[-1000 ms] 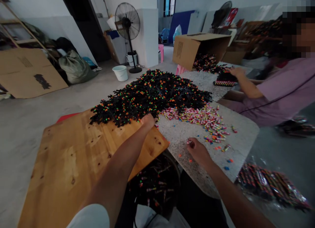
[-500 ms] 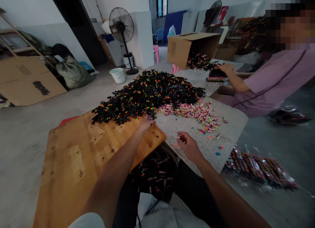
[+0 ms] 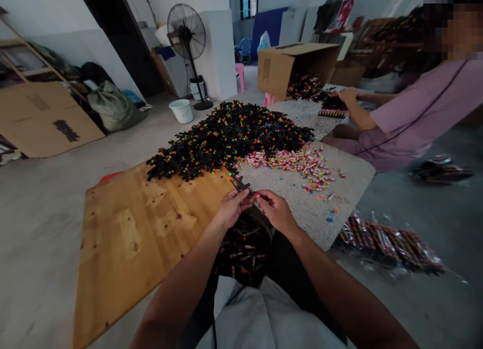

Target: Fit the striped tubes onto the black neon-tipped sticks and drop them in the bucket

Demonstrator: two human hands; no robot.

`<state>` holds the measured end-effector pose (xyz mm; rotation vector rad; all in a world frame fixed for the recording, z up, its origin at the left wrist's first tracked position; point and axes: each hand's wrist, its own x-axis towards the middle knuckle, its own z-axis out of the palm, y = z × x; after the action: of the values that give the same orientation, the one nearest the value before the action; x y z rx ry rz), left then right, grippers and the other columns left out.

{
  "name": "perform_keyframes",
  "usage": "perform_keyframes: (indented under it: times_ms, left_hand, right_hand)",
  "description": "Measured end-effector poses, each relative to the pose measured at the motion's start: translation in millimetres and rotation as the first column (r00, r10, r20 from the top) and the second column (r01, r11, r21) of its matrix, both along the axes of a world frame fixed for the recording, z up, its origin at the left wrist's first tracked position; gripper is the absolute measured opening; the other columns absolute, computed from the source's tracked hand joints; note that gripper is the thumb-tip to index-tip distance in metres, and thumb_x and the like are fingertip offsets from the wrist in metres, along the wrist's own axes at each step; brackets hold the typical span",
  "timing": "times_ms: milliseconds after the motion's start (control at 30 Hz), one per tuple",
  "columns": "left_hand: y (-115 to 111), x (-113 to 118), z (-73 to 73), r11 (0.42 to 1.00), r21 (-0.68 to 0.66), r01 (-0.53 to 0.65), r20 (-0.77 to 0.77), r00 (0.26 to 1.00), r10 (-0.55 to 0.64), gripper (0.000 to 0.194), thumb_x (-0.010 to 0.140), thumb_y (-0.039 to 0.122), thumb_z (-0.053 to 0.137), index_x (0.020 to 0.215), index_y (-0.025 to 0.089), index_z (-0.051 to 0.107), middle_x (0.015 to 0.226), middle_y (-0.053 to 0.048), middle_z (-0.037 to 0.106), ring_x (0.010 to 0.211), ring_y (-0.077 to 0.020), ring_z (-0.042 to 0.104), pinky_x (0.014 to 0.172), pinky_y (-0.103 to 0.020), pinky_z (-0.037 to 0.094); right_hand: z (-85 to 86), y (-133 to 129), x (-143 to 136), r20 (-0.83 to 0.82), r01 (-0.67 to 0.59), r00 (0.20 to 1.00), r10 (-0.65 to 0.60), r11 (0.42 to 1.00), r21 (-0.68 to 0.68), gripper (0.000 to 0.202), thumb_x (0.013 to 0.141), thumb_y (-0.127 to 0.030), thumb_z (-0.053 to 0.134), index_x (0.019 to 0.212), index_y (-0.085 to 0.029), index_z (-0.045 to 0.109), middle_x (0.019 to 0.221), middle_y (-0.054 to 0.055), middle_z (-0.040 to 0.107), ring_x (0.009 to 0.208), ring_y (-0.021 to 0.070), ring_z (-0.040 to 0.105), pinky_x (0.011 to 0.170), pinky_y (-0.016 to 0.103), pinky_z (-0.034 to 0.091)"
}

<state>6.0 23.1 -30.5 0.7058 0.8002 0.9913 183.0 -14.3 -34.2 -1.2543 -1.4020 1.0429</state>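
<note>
My left hand (image 3: 233, 209) is closed on a small black toy gun (image 3: 240, 183), whose end sticks out above the fingers. Against its near end my right hand (image 3: 278, 213) pinches a small reddish piece, mostly hidden by the fingertips. Both hands meet above the gap between the wooden board and the stone-topped table. Beyond them lies a large heap of black toy guns (image 3: 230, 133) with orange and green tips. Beside that heap are many small pink, white and yellow tubes (image 3: 298, 164). Below my hands, black toys with coloured tubes (image 3: 245, 261) lie in a dark container between my legs.
The wooden board (image 3: 151, 238) is at left, the speckled stone table (image 3: 305, 218) at right. Bagged rows of toys (image 3: 388, 243) lie on the floor. A co-worker in a pink shirt (image 3: 415, 107) sits near a tipped cardboard box (image 3: 275, 72). A fan (image 3: 186, 34) stands behind.
My left hand has come back from the heap's edge with a toy gun. My right hand has moved left, so the two hands now meet. The view has shifted slightly.
</note>
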Motion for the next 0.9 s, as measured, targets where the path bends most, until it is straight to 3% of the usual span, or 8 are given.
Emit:
perform_keyframes:
  times_ms: [167,367,633,767,900]
  left_hand:
    - [-6.7,-3.1,5.4,0.998,0.056,-0.001,-0.06,0.998,0.005,0.035,0.083,0.033,0.086,0.107,0.01,0.076,0.101,-0.011,0.079,0.084,-0.0164,0.076,0.08,-0.028,0.062]
    - [-11.4,-0.9,6.6,0.993,0.116,-0.009,-0.081,0.997,0.018,0.038,0.081,0.037,0.088,0.105,0.009,0.077,0.099,-0.011,0.079,0.084,-0.0165,0.076,0.082,-0.028,0.062]
    - [-13.3,2.2,1.8,0.985,0.173,0.011,-0.106,0.994,0.008,0.042,0.079,0.044,0.088,0.1,0.01,0.077,0.088,-0.009,0.077,0.08,-0.0175,0.074,0.087,-0.035,0.061]
    - [-13.6,4.1,-4.0,0.987,0.153,-0.052,-0.14,0.987,0.074,0.041,0.076,0.043,0.09,0.097,0.01,0.078,0.088,-0.008,0.077,0.078,-0.0169,0.073,0.085,-0.035,0.061]
    - [-15.3,7.0,-7.0,0.988,0.105,-0.115,-0.145,0.981,0.13,0.043,0.074,0.043,0.091,0.1,0.011,0.078,0.094,-0.008,0.078,0.079,-0.0166,0.073,0.086,-0.035,0.061]
  right_hand:
    - [-4.8,-3.8,-1.8,-0.084,0.007,0.996,-0.012,0.998,-0.055,0.042,0.093,-0.058,0.065,0.11,-0.021,0.076,0.075,0.001,0.069,0.061,0.016,0.059,0.057,0.029,0.05]
    - [-4.1,-6.5,0.6,-0.153,0.007,0.988,-0.02,0.996,-0.083,0.042,0.091,-0.058,0.069,0.108,-0.021,0.077,0.071,0.0,0.068,0.056,0.0148,0.056,0.055,0.029,0.049]
    - [-1.9,-10.3,-2.1,-0.328,-0.058,0.945,0.009,0.989,-0.138,0.038,0.089,-0.059,0.07,0.088,-0.021,0.074,0.076,0.002,0.069,0.053,0.013,0.053,0.048,0.028,0.045]
    - [-2.0,-12.8,-1.7,-0.226,-0.039,0.974,0.013,0.993,-0.115,0.038,0.091,-0.059,0.067,0.087,-0.021,0.074,0.069,0.001,0.067,0.05,0.0141,0.052,0.048,0.029,0.044]
    - [-0.4,-19.1,-5.0,-0.003,0.071,0.997,-0.071,0.997,-0.032,0.038,0.096,-0.056,0.06,0.106,-0.024,0.077,0.073,0.003,0.071,0.056,0.0185,0.06,0.052,0.031,0.047]
